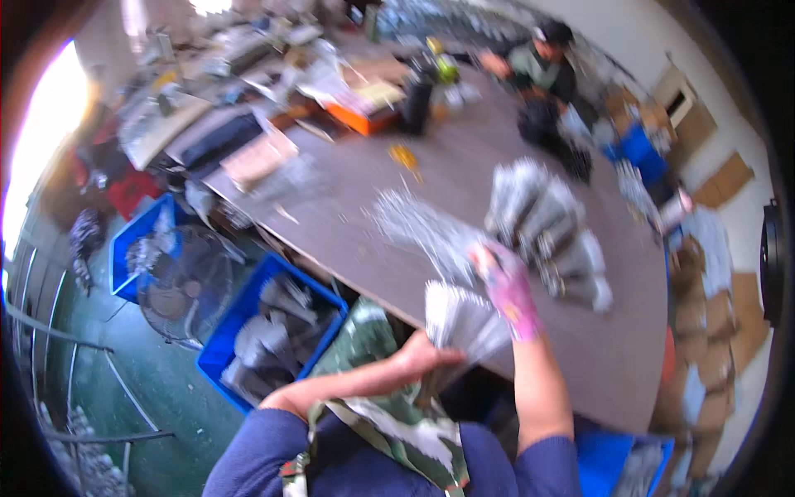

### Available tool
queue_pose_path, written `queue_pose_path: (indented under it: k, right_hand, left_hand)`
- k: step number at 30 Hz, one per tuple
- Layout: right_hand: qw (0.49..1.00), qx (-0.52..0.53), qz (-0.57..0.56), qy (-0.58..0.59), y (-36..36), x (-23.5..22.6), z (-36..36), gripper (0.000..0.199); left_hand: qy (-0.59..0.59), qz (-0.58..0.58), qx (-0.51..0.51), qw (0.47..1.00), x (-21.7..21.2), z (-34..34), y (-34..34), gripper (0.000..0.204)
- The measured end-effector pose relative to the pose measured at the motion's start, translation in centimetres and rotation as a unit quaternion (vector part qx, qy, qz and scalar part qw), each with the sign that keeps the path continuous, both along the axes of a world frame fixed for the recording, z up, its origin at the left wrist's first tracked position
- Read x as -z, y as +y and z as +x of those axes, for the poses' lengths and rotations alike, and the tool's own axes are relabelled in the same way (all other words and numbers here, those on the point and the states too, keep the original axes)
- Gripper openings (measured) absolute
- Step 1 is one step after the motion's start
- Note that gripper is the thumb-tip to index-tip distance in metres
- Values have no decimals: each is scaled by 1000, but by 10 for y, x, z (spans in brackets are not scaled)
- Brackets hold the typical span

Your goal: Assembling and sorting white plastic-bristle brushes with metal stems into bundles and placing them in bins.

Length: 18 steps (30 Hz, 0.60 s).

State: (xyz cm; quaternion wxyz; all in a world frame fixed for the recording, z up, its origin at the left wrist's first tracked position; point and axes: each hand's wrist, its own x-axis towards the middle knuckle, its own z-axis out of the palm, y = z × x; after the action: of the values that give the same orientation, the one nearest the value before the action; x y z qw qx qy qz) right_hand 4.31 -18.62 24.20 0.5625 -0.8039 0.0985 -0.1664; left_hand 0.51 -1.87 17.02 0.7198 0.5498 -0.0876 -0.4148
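Observation:
My bare left hand [426, 354] is closed on the lower end of a fanned stack of pale, thin strips [460, 315], held at the table's near edge. My right hand [509, 290], in a pink-stained glove, has its fingers pressed together over the right end of a loose bundle of thin silvery strands [422, 228] on the tabletop. Blur hides exactly what is between those fingers. Just beyond the right hand lie several fanned stacks of whitish strips [534, 207], overlapping in a curved row.
A brown table [348, 248] spreads before me, with a yellow item [403, 157], a dark bottle [418, 103] and an orange box [360, 118] farther back. Blue crates [219, 348] and a fan [186, 286] stand at left. Another person [542, 70] sits across the table. Cardboard boxes [704, 323] line the right.

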Motion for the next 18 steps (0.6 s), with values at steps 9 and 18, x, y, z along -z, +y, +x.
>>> queue_pose_path:
  k: [9,18]
  right_hand:
    - [954,-58,-146,256,-8,17,-36,40]
    - [971,-48,73,224,-11,12,-74,16]
  left_hand:
    - [254,-113,74,958,24,1,14,27]
    - [274,-127,96,948,37,-7,22,36]
